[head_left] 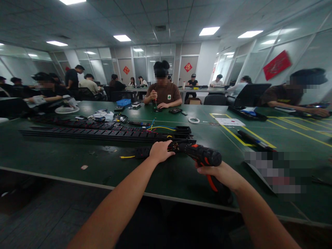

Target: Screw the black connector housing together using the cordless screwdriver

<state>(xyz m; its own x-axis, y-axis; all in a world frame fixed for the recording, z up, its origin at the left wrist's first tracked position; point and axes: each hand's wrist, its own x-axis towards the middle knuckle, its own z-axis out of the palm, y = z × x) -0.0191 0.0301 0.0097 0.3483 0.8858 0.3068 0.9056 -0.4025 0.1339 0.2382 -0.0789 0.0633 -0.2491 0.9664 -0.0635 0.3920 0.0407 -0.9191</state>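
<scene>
My right hand (pixel 220 173) is wrapped round the grip of a black and orange cordless drill (pixel 203 155), whose front end points away to the left. Against that front end lies a black part with small metal pieces (pixel 176 146), which my left hand (pixel 161 151) grips with bent fingers. A black socket piece (pixel 142 152) with a yellow wire (pixel 127 157) extends left from under my left hand. Just beyond, long black power strips (pixel 103 133) with red marks lie across the green table. The drill's tip is too dark to make out.
Blue and yellow wires (pixel 160 128) run along the strips. Farther right are a black electric screwdriver (pixel 255 140), a white tape roll (pixel 194 120) and a paper sheet (pixel 229 121). A person opposite (pixel 164 93) holds a red-handled screwdriver. The table's front edge (pixel 103 186) runs close to me.
</scene>
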